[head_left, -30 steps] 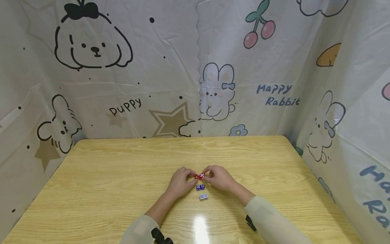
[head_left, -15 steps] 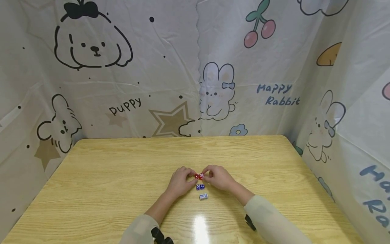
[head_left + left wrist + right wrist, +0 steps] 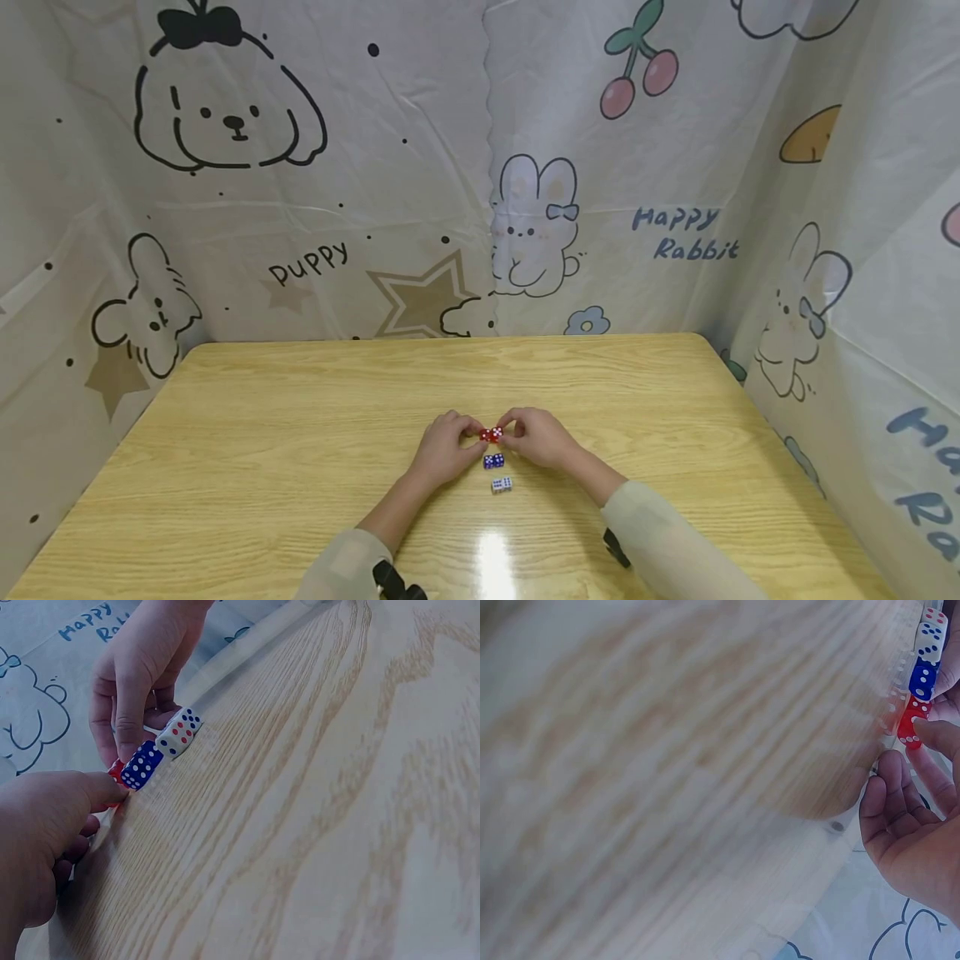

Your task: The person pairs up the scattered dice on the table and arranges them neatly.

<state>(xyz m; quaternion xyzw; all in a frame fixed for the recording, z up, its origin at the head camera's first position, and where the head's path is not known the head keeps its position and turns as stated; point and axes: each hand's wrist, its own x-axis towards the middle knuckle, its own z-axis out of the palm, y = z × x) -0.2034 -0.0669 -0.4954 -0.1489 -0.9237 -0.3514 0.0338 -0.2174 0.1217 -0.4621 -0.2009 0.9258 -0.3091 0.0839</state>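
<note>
Two red dice stand side by side on the wooden table. My left hand (image 3: 444, 450) pinches the left red die (image 3: 485, 435) between thumb and finger. From the other side, my right hand (image 3: 542, 437) pinches the right red die (image 3: 497, 432). Nearer to me, a pair of blue dice (image 3: 489, 462) sits together, with a pair of white dice (image 3: 497, 486) in front of it. In the left wrist view, the blue dice (image 3: 141, 765) largely hide the red ones. The right wrist view shows a red die (image 3: 913, 724) against my right thumb.
The pale wooden table (image 3: 262, 433) reaches back to a printed cloth (image 3: 420, 167) that hangs behind it and along both sides. Light glares off the table near its front. Dark straps (image 3: 393, 581) sit at my wrists.
The small gap between the two red dice has closed, and they now look to be touching. Both hands stay almost still; the blue and white dice have not moved.
</note>
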